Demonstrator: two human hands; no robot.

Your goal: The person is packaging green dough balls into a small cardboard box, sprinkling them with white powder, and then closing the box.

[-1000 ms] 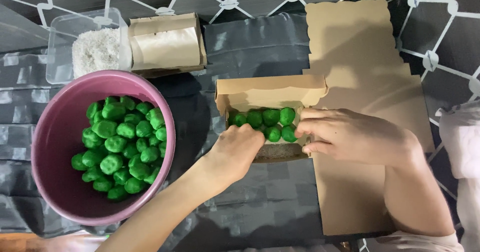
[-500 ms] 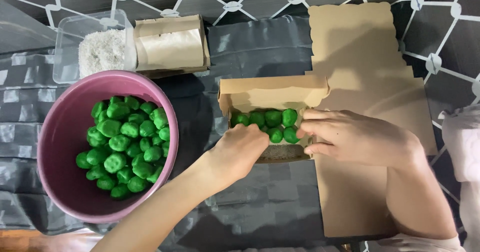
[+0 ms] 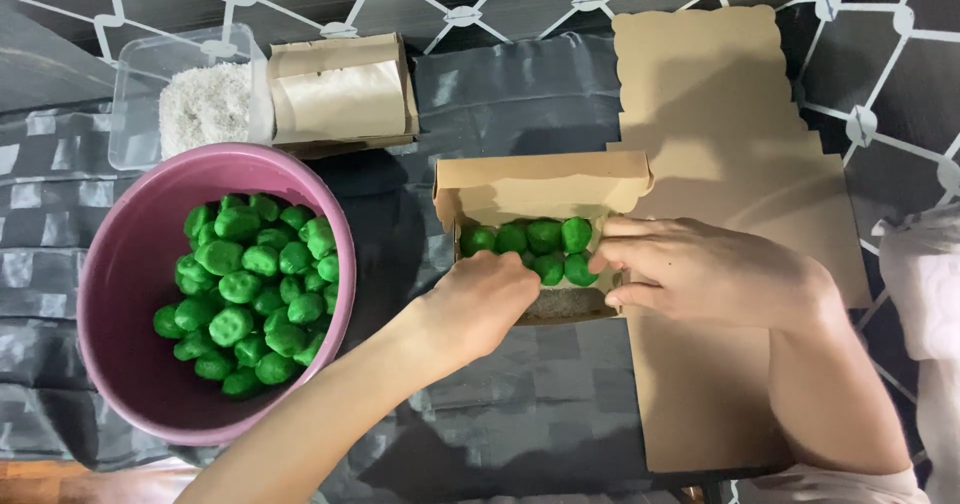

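A small brown cardboard box (image 3: 540, 179) lies open at the centre, with several green balls (image 3: 545, 236) packed in its upper part. My left hand (image 3: 485, 299) reaches into the box from the lower left, its fingertips down among the balls; what they grip is hidden. Over the box's right edge lies my right hand (image 3: 700, 269), fingers touching the rightmost green balls. A pink bowl (image 3: 120, 264) at the left holds many more green balls (image 3: 250, 284).
A clear plastic tub of white flakes (image 3: 200, 104) and a closed brown box (image 3: 340, 94) stand at the back left. A stack of flat cardboard sheets (image 3: 720, 104) lies on the right. A dark grey patterned cloth (image 3: 520, 94) covers the surface.
Both hands stay at the box. The left hand has shifted slightly and its fingers press further among the balls.
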